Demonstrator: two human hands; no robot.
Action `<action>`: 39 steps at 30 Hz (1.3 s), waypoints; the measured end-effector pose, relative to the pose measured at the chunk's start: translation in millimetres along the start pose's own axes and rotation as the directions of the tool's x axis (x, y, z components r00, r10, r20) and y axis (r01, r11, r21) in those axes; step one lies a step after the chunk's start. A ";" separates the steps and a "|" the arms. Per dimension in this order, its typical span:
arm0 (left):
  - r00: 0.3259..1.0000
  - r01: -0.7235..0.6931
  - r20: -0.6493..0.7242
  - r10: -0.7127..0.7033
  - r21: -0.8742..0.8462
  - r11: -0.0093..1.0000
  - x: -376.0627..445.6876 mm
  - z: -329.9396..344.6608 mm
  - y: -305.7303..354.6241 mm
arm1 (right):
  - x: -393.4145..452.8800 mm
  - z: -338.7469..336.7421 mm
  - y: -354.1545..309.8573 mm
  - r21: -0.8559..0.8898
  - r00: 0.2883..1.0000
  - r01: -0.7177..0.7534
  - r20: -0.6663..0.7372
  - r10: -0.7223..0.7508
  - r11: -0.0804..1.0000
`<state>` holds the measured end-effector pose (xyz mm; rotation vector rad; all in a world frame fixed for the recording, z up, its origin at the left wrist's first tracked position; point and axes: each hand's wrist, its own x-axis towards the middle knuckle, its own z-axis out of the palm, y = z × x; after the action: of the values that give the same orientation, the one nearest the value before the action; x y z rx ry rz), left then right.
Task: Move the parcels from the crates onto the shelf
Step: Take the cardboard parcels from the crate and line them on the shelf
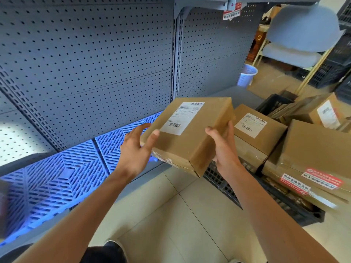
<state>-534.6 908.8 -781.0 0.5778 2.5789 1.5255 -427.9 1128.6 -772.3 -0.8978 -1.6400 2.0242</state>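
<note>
Forearms reach out from the bottom of the view toward one brown parcel (187, 133) carried in the air, tilted, its shipping label facing up. The right hand (224, 147) has it by the right side, thumb on top near the edge and fingers curled around the side, so this hand appears to bear the weight. The left hand (135, 149) is spread, fingers fairly straight, thumb tip touching the top near the parcel's left corner; whether the other fingers touch the left face I cannot tell.

Just beyond and below the left hand lies the shelf (62, 179), floored with blue slatted tiles. The stretch of it in view carries no parcels, though a blurred dark shape sits at the far left edge and cannot be made out. The held parcel hangs between crate and shelf, over the shelf's front edge and the floor (171, 215), not yet set down.

To the right, a black crate (269, 200) on the floor holds several more cardboard parcels (313, 149), stacked and leaning, one labelled box (260, 128) just behind the right hand. A further dark crate (273, 103) behind holds flat packages.

Judged from this, the task looks early: one parcel in transit, none seen shelved, most of the load waiting in the crates.

Farther back stand the grey pegboard backing (85, 54), a pale laundry basket (247, 74) and chairs (300, 35).
</note>
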 end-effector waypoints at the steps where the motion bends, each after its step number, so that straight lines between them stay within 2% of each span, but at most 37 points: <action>1: 0.999 0.046 0.003 -0.046 -0.001 0.999 2.4 -5.7 -3.3 | -0.1 0.1 0.6 0.002 1.000 0.001 0.018 -0.001 1.000; 3: 0.993 0.116 0.008 -0.116 -0.008 0.993 4.2 -16.6 -5.9 | -0.9 1.4 2.4 0.019 0.998 0.000 0.069 -0.001 1.000; 7: 0.972 0.233 0.015 -0.233 -0.135 0.963 4.2 -34.7 -12.0 | -3.3 8.0 5.3 0.027 0.975 0.017 0.221 -0.023 0.999; 12: 0.958 0.284 0.041 -0.282 -0.216 0.934 2.6 -60.0 -26.0 | -7.1 27.6 6.9 0.018 0.945 0.048 0.322 -0.052 0.999; 16: 0.968 0.244 -0.027 -0.249 -0.130 0.961 -4.3 -83.5 -46.3 | -10.1 57.4 7.6 -0.022 0.934 0.042 0.356 -0.032 0.999; 20: 0.958 0.270 -0.078 -0.277 -0.098 0.958 -13.1 -107.0 -66.3 | -10.3 95.9 14.8 -0.191 0.946 0.061 0.325 0.004 0.980; 24: 0.949 0.303 -0.093 -0.302 0.002 0.953 -26.0 -132.1 -88.3 | -14.8 133.0 29.5 -0.322 0.961 0.078 0.276 0.014 0.944; 28: 0.939 0.332 -0.137 -0.316 0.112 0.937 -33.2 -162.3 -106.1 | -30.4 170.1 40.1 -0.551 0.946 0.225 0.321 -0.044 0.804; 32: 0.929 0.355 -0.203 -0.310 0.244 0.903 -27.2 -181.3 -123.7 | -35.5 201.7 44.1 -0.649 0.944 0.294 0.313 -0.105 0.702; 35: 0.936 0.335 -0.197 -0.291 0.248 0.909 -27.8 -186.3 -126.9 | -39.5 211.0 40.1 -0.702 0.946 0.310 0.292 -0.138 0.641; 39: 0.955 0.275 -0.186 -0.229 0.275 0.921 -40.7 -184.6 -111.6 | -52.1 206.0 45.2 -0.685 0.933 0.321 0.346 -0.096 0.654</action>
<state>-576.5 693.5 -789.9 0.1403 2.8861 1.1486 -527.0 935.5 -780.2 -0.5938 -2.6773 1.3344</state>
